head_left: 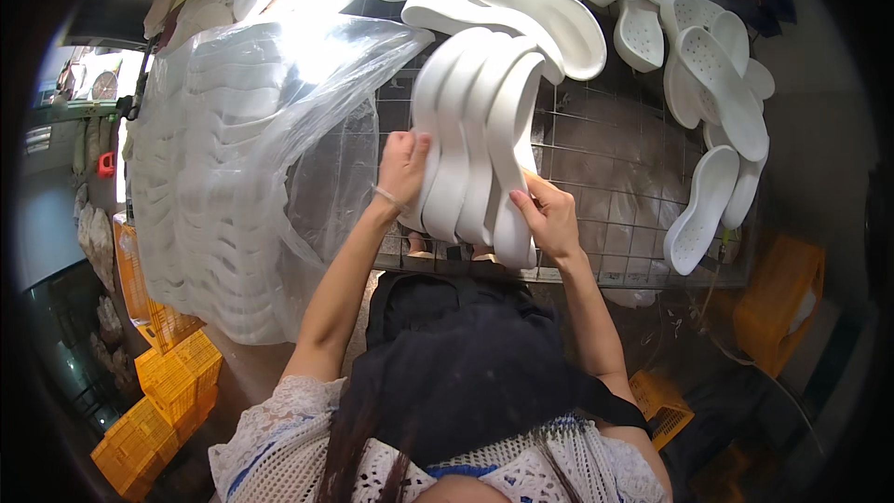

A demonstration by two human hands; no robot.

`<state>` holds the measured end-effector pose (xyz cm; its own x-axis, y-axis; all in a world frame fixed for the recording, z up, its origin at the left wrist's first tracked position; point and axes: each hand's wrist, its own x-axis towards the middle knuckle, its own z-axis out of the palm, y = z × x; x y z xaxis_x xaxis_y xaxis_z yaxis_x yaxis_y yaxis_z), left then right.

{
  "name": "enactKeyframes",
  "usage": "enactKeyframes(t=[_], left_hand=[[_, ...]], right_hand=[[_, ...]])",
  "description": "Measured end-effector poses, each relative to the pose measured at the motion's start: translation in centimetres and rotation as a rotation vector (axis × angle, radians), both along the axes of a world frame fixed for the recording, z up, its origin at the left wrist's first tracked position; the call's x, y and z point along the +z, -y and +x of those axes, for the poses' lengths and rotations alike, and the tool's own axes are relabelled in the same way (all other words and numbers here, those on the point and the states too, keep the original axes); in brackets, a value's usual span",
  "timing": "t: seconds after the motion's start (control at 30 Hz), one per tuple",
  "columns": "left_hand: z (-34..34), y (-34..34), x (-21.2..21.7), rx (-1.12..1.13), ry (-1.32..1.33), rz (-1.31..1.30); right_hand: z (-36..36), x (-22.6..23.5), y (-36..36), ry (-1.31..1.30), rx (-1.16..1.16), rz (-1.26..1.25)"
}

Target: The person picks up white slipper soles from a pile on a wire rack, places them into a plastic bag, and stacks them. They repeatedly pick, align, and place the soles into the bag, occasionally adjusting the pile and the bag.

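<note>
Between my hands stands a row of several white foam shoe soles (475,144), pressed side by side on their edges above a wire mesh table (605,168). My left hand (403,168) is closed against the left end of the row, its fingers partly hidden behind it. At the other end my right hand (548,214) grips the outermost sole, thumb in front and fingers behind. Left of the row lies a clear plastic bag (223,177) filled with stacked white soles, its open mouth toward my left hand.
Loose white soles (535,9) lie scattered along the table's far side, and more soles (717,93) are heaped at the right. Yellow plastic crates (182,377) stand on the floor at the left; another yellow crate (780,303) is at the right.
</note>
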<state>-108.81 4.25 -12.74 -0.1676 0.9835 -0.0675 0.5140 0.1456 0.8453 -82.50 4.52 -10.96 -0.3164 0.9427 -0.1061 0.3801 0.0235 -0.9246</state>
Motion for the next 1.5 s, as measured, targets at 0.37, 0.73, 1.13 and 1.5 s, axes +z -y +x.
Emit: enactKeyframes(t=[0.37, 0.73, 1.13, 1.5], left_hand=[[-2.1, 14.6, -0.2, 0.428, 1.023, -0.206], [-13.9, 16.6, 4.1, 0.68, -1.194, -0.271], [-21.5, 22.5, 20.6, 0.82, 0.525, 0.267], [-23.3, 21.8, 28.8, 0.563, 0.046, 0.384]], right_hand=[[-8.4, 3.0, 0.6, -0.113, 0.296, -0.663], [-10.3, 2.8, 5.9, 0.504, 0.254, 0.293], [-19.4, 19.0, 0.5, 0.006, 0.961, 0.044], [-34.0, 27.1, 5.9, 0.054, 1.135, 0.733]])
